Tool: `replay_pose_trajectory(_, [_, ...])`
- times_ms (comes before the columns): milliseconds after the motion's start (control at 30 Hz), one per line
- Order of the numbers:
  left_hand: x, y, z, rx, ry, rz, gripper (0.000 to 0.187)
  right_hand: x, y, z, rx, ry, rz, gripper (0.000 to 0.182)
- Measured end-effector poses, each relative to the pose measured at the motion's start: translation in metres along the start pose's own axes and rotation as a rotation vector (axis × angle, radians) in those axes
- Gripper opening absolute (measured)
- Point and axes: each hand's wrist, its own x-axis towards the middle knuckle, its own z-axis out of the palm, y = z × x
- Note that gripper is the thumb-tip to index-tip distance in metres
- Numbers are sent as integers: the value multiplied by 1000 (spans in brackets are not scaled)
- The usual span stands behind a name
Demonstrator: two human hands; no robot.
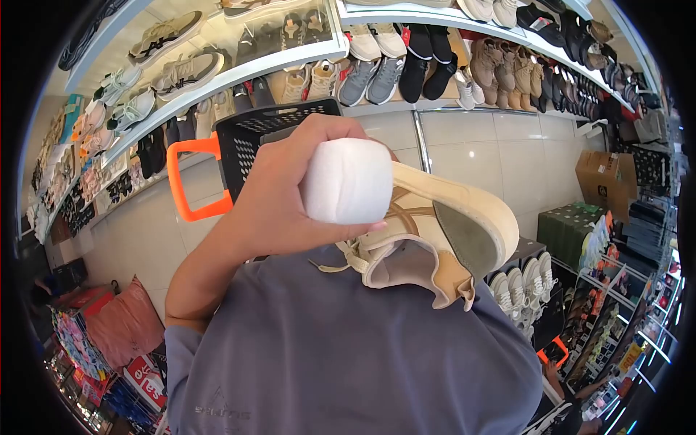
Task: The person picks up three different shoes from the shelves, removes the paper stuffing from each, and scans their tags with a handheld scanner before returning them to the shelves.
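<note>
My left hand (279,188) reaches in from the lower left, closed round a rounded white padded roll (351,181), fingers over its top and thumb along its underside. Directly behind and to the right of the roll is a beige shoe (420,239), tilted on its side in front of my shirt. Its opening faces down toward me, its laces hang on the left, and a grey-green patch shows on its sole. The roll and my left hand hide part of the shoe. My right hand does not show; whatever supports the shoe is hidden.
A black basket (246,134) with an orange handle (177,177) stands on the tiled floor beyond my left hand. Shoe shelves (254,69) curve across the top. A cardboard box (607,180) and a green box (569,230) are at right. Another person's arm (554,380) shows lower right.
</note>
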Motion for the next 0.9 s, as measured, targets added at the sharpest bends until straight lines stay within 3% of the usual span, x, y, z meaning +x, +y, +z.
replay_pose_trajectory(100, [-4, -4, 4, -142, -1, 149, 72, -6, 6, -3, -90, -109, -23, 25])
replay_pose_trajectory(133, [-7, 0, 3, -137, 14, 162, 72, -9, 6, -4, 40, -123, -55, 31])
replay_pose_trajectory(233, [-25, 17, 6, -273, 31, 51, 69, -12, 5, -5, 114, 4, 84, 34])
replay_pose_trajectory(267, [-15, 16, 1, -250, -97, 263, 72, -10, 2, -6, 79, 1, 83, 39])
replay_pose_trajectory(300, [-18, 12, 8, -247, -96, 269, 72, -6, 10, -12, 73, 1, 82, 39])
replay_pose_trajectory(367, [-20, 5, 27, -553, -97, 444, 71, 6, 24, -19, 268, -44, 121, 41])
replay_pose_trajectory(433, [-12, 17, 29, -440, -158, 486, 68, -2, 16, -12, 162, -34, 68, 41])
replay_pose_trajectory(500, [-8, 17, 60, -632, 110, 609, 65, 1, 15, -5, 110, 52, 56, 38])
replay_pose_trajectory(533, [-4, 8, 72, -564, 159, 679, 61, 0, 16, -3, 84, 64, 25, 36])
replay_pose_trajectory(567, [-2, 10, 55, -417, 9, 625, 60, -1, 15, 2, 80, 69, 19, 36])
replay_pose_trajectory(667, [-5, 6, 59, -136, -32, 542, 63, -4, 11, 5, 21, 144, -14, 35])
replay_pose_trajectory(767, [-7, 4, 60, 35, -49, 584, 63, -5, 15, -11, 32, 2, 87, 34])
replay_pose_trajectory(900, [-15, 0, 69, 10, 171, 632, 65, 0, 18, -11, 61, -22, 118, 29])
